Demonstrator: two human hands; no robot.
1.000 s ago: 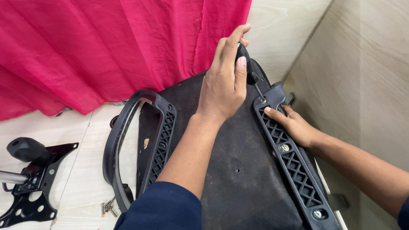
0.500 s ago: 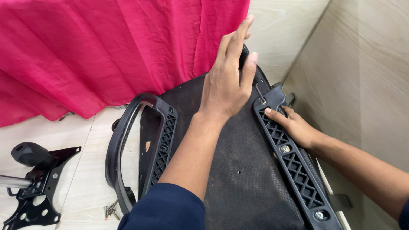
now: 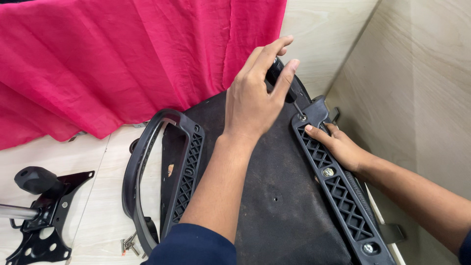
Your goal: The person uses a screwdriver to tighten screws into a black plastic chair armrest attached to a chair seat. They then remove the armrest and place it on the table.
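Left hand [image 3: 257, 93] reaches forward over the upturned seat, fingers curled round the black handle of a screwdriver [image 3: 282, 83], thumb and forefinger extended along it; the thin shaft slants down to a silver screw [image 3: 302, 118] at the far end of the right-side black ribbed plastic armrest bracket [image 3: 338, 189]. Left forearm runs straight up the middle of the black fabric-covered chair seat underside [image 3: 279, 206], dark blue sleeve at the elbow. Right hand [image 3: 338, 147] lies flat on the same bracket just behind the screw, fingers together and pressing down, wrist low, forearm coming in from the right along the pale wooden wall panel [image 3: 422, 98]. Risk, as I judge it: the driver sits at a slant, so the tip could cam out of the screw head and skid toward the right fingers close by; the bracket could also shift if the steadying pressure eases. A second black looped armrest [image 3: 147, 172] lies along the seat's left edge. Loose screws [image 3: 128, 243] sit on the light wood-grain floor [image 3: 98, 196], a black metal chair tilt mechanism [image 3: 41, 216] well apart at left, crimson cloth [image 3: 122, 59] beyond.
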